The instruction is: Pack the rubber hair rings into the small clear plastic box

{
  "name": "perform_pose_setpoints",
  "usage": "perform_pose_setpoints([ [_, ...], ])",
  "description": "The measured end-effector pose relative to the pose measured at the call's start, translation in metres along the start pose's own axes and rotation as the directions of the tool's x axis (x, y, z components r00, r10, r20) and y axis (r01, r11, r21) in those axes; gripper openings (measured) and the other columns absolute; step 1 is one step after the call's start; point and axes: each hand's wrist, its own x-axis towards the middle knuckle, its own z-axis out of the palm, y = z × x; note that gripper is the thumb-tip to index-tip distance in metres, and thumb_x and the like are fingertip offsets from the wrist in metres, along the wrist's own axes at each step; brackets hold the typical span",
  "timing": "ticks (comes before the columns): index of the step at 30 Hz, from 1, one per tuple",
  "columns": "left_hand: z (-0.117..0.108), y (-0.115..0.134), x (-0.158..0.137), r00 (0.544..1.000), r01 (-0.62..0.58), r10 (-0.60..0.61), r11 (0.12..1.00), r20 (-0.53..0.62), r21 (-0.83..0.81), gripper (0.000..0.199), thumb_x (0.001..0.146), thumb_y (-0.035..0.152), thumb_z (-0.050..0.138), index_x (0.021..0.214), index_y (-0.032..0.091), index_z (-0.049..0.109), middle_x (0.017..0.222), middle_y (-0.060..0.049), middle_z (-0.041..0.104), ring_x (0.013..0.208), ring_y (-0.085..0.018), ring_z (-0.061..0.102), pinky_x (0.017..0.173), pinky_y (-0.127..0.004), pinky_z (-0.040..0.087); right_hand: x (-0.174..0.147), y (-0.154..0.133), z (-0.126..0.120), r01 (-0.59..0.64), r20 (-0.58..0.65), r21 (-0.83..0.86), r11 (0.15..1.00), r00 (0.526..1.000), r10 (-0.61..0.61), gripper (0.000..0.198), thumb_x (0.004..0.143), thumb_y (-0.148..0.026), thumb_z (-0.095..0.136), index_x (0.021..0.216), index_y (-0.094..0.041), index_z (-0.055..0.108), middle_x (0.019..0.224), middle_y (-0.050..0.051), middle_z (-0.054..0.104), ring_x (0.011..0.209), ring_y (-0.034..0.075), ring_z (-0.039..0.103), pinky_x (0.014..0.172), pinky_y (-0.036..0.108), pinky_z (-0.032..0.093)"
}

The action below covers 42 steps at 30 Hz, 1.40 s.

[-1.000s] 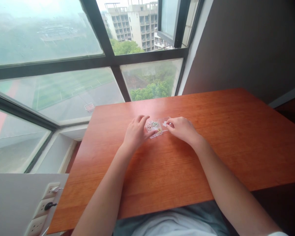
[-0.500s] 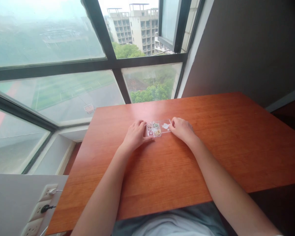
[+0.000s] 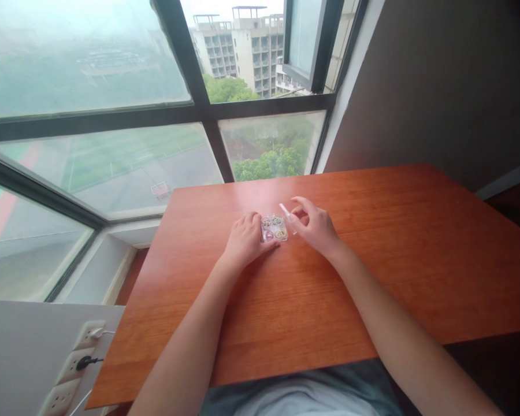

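A small clear plastic box [image 3: 274, 229] lies on the table, its four-part inside showing little coloured loops too small to name. My left hand [image 3: 246, 238] grips its left side, with the thumb along the near edge and the fingers at the left and far side. At the box's right edge, a clear lid [image 3: 285, 210] stands tilted up. My right hand [image 3: 315, 226] holds this lid between thumb and fingers, while its index finger is bent above. Part of the lid is hidden by the fingers.
The reddish-brown wooden table [image 3: 372, 266] reaches to a dark-framed window [image 3: 268, 107] at the back and a grey wall [image 3: 424, 86] at the right. Wall sockets [image 3: 75, 365] with plugged-in cords are at lower left.
The lid, lying flat to the right of the box before, is now tilted upright at the box's right edge. My right hand has turned and moved left with it. My left hand stays on the box.
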Motion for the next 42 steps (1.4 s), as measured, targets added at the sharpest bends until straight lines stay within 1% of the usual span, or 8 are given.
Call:
perform_pose_setpoints([
  [2, 0.002, 0.003, 0.000, 1.000, 0.000, 0.000, 1.000, -0.008, 0.007, 0.062, 0.073, 0.061, 0.066, 0.111, 0.016, 0.047, 0.120, -0.013, 0.053, 0.113, -0.029, 0.050, 0.096, -0.039, 0.039, -0.004, -0.008, 0.005, 0.084, 0.059, 0.036, 0.996, 0.995, -0.086, 0.036, 0.089, -0.029, 0.052, 0.123, -0.021, 0.056, 0.103, 0.004, 0.070, 0.088, 0.017, 0.064, 0.080, 0.027, 0.048],
  [5, 0.003, 0.006, 0.000, 1.000, 0.006, -0.006, 1.000, -0.012, 0.007, 0.056, 0.078, 0.060, 0.061, 0.110, 0.016, 0.048, 0.120, -0.013, 0.053, 0.113, -0.028, 0.051, 0.096, -0.039, 0.039, -0.007, -0.012, 0.012, 0.204, 0.115, 0.031, 0.978, 0.972, -0.207, 0.028, 0.085, -0.021, 0.055, 0.111, -0.021, 0.065, 0.111, 0.006, 0.069, 0.103, 0.020, 0.061, 0.092, 0.031, 0.045],
  [15, 0.004, 0.006, 0.001, 1.000, -0.010, 0.010, 1.000, -0.022, 0.015, 0.061, 0.074, 0.061, 0.066, 0.110, 0.016, 0.046, 0.119, -0.014, 0.053, 0.112, -0.029, 0.051, 0.095, -0.040, 0.041, 0.000, 0.009, 0.021, 0.252, 0.033, 0.023, 0.967, 0.967, -0.253, 0.030, 0.083, -0.007, 0.048, 0.103, -0.020, 0.066, 0.108, 0.005, 0.069, 0.103, 0.019, 0.059, 0.096, 0.033, 0.044],
  [22, 0.004, 0.005, 0.000, 0.999, -0.008, 0.008, 1.000, -0.034, 0.002, 0.060, 0.072, 0.061, 0.067, 0.109, 0.018, 0.047, 0.120, -0.013, 0.053, 0.112, -0.029, 0.052, 0.095, -0.040, 0.041, 0.000, 0.025, 0.035, 0.110, -0.018, -0.117, 0.987, 0.993, -0.112, 0.039, 0.086, -0.025, 0.051, 0.122, -0.013, 0.058, 0.127, 0.014, 0.060, 0.119, 0.028, 0.050, 0.105, 0.044, 0.038],
  [27, 0.003, 0.007, 0.000, 1.000, -0.002, 0.002, 1.000, -0.022, -0.011, 0.060, 0.072, 0.060, 0.067, 0.108, 0.017, 0.047, 0.120, -0.014, 0.053, 0.113, -0.030, 0.051, 0.095, -0.041, 0.041, -0.001, 0.021, 0.032, 0.057, 0.051, -0.168, 0.984, 0.998, -0.049, 0.039, 0.087, -0.033, 0.051, 0.120, -0.014, 0.059, 0.122, 0.014, 0.060, 0.113, 0.028, 0.053, 0.102, 0.043, 0.039],
  [33, 0.001, 0.008, 0.000, 1.000, 0.019, -0.019, 1.000, 0.001, 0.006, 0.051, 0.077, 0.052, 0.065, 0.108, 0.016, 0.048, 0.118, -0.014, 0.054, 0.110, -0.029, 0.053, 0.094, -0.040, 0.041, -0.011, -0.006, 0.027, 0.015, 0.161, -0.182, 0.983, 0.987, 0.015, 0.048, 0.086, -0.033, 0.052, 0.132, -0.018, 0.051, 0.121, 0.011, 0.057, 0.099, 0.022, 0.060, 0.087, 0.032, 0.046],
  [37, 0.001, 0.008, 0.000, 1.000, 0.021, -0.021, 1.000, -0.006, 0.005, 0.048, 0.078, 0.052, 0.063, 0.108, 0.018, 0.048, 0.118, -0.013, 0.055, 0.110, -0.028, 0.053, 0.094, -0.039, 0.041, -0.013, -0.018, 0.020, -0.026, 0.209, -0.326, 0.945, 0.973, 0.099, 0.047, 0.089, -0.041, 0.049, 0.132, -0.022, 0.050, 0.110, 0.010, 0.063, 0.092, 0.024, 0.063, 0.078, 0.031, 0.046],
  [42, 0.002, 0.006, 0.001, 1.000, 0.001, -0.001, 1.000, -0.006, -0.003, 0.058, 0.073, 0.058, 0.067, 0.109, 0.017, 0.047, 0.119, -0.014, 0.054, 0.111, -0.030, 0.052, 0.094, -0.040, 0.042, -0.009, -0.020, 0.009, -0.061, 0.285, -0.481, 0.875, 0.933, 0.222, 0.045, 0.094, -0.047, 0.040, 0.133, -0.026, 0.047, 0.092, 0.009, 0.071, 0.084, 0.027, 0.067, 0.072, 0.032, 0.045],
])
